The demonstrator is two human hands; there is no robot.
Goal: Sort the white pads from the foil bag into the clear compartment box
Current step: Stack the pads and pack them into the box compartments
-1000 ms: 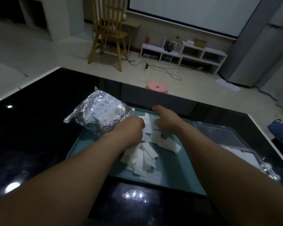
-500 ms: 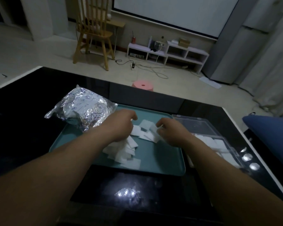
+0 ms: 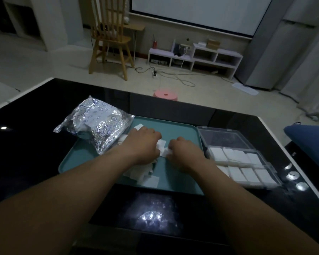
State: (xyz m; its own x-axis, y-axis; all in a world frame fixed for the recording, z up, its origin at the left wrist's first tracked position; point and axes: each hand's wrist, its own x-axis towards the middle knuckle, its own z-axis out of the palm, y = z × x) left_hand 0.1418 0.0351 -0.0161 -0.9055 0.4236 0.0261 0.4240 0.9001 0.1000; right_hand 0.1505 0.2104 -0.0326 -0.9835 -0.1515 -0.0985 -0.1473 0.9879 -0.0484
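Resting on one teal tray (image 3: 180, 129), two hands, left hand (image 3: 142, 144) and right hand (image 3: 184, 153), cover loose white pads (image 3: 149, 179).

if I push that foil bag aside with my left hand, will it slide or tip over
The foil bag probably slides rather than tips: it lies slumped, partly on the teal tray. Its crinkled skin suggests it would crumple. It looks light, being stuffed with white pads.

One head-worn wide-angle view looks forward and down from just above the near edge of the black worktop (image 3: 26, 148). It sits close over both forearms, which enter from 6 o'clock, and faces toward 12 o'clock, where the floor and a wooden chair (image 3: 110, 37) recede.
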